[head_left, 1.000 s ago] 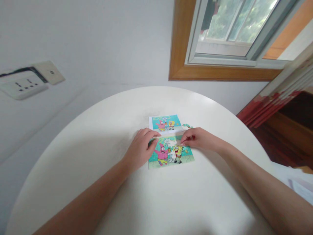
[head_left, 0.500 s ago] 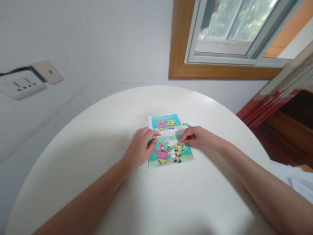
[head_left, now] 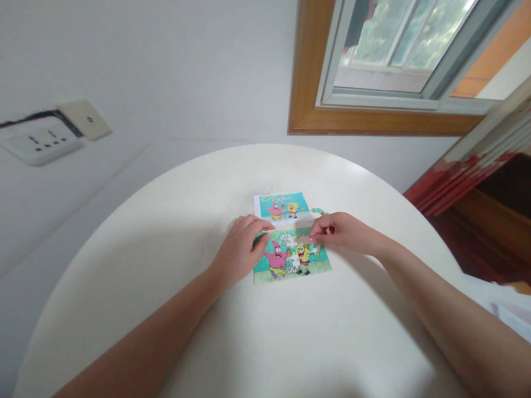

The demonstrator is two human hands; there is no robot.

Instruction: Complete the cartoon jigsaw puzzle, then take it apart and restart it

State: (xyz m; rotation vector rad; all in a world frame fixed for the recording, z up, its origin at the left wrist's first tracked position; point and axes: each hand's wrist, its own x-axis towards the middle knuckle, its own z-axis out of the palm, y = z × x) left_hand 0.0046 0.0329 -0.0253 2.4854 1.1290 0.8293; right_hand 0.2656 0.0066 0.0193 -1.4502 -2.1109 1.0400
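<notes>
A cartoon jigsaw puzzle (head_left: 292,260) lies flat on the round white table (head_left: 174,232), with a gap showing near its top middle. My left hand (head_left: 240,251) rests on the puzzle's left edge, fingers curled loosely and pressing the top left corner. My right hand (head_left: 342,232) sits at the puzzle's top right corner with thumb and fingers pinched together over the gap; what they pinch is too small to make out. Just beyond the puzzle lies a printed reference picture (head_left: 282,207) of the same scene.
A few loose green puzzle pieces (head_left: 319,211) lie right of the reference picture. A white wall with a socket (head_left: 39,145) stands behind the table. A wooden-framed window (head_left: 373,119) is at the upper right, with a red-edged curtain (head_left: 468,171) beside it.
Both hands stay at the puzzle's top edge. My right hand has shifted slightly, its pinched fingertips now over the gap. The view has drifted a little to the left.
</notes>
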